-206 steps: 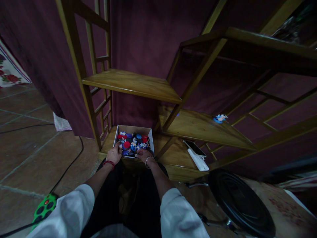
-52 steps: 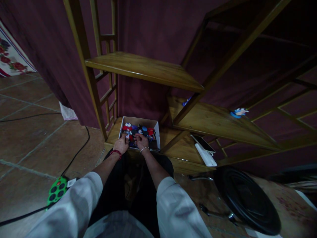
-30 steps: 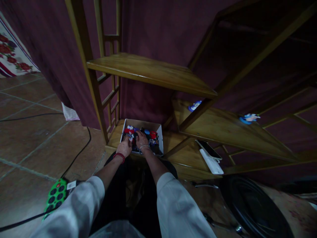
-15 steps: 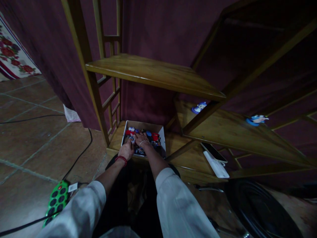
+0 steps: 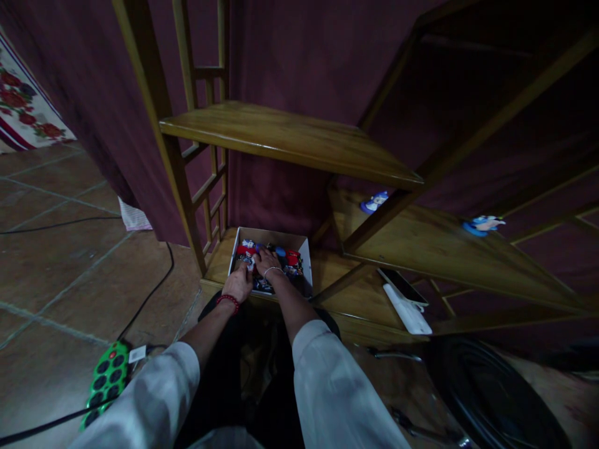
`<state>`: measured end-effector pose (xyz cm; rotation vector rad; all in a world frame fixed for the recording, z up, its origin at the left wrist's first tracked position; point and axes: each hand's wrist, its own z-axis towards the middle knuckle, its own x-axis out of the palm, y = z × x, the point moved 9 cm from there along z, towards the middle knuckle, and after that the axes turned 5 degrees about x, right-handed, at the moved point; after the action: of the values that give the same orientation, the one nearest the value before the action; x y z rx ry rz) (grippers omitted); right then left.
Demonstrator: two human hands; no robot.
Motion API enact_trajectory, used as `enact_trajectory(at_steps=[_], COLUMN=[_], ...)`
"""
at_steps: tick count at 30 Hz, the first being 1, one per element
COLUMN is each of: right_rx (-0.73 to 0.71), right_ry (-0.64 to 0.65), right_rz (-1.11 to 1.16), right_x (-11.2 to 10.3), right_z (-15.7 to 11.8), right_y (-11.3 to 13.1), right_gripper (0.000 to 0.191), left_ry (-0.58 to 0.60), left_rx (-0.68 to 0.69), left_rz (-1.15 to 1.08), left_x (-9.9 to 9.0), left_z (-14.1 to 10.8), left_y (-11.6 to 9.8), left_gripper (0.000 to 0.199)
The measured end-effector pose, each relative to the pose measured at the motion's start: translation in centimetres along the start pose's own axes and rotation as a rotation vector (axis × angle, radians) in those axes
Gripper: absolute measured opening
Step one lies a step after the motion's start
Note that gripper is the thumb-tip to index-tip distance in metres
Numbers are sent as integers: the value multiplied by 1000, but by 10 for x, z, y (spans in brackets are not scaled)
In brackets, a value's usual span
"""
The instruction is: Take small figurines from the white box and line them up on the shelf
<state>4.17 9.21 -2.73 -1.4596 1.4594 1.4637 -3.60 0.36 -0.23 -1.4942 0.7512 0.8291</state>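
White-walled box (image 5: 306, 262) on lower shelf (image 5: 337, 268), near edge by the shelf front; figurines (image 5: 294, 258) inside. Left hand (image 5: 238, 283), right hand (image 5: 268, 262) among them, grips unclear. Headroom between box and upper shelf (image 5: 290, 134).

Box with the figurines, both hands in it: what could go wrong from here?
The figurines lie crowded in the box, so moving one could snag or scratch a neighbour. The left hand and right hand are close together and might get in each other's way. The box also sits near the front edge of the shelf; a pull toward the person could slide it off.
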Motion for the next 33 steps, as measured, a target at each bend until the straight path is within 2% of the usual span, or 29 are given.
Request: enact_trajectory(at_steps=[5, 16, 25, 33], right_rx=[-13, 79, 11, -18], right_ry=[-15, -52, -6, 26], right_rz=[32, 68, -23, -45], right_x=[-2, -7, -3, -4], right_z=[-2, 1, 0, -1], right_y=[2, -10, -2, 4], right_gripper=[46, 47, 41, 44], left_ry=[-6, 6, -9, 6], left_rx=[-17, -46, -37, -41], left_rz=[12, 6, -9, 16], left_x=[1, 1, 1, 3], left_z=[0, 2, 2, 2], left_y=[4, 6, 6, 6], left_gripper=[36, 36, 36, 36])
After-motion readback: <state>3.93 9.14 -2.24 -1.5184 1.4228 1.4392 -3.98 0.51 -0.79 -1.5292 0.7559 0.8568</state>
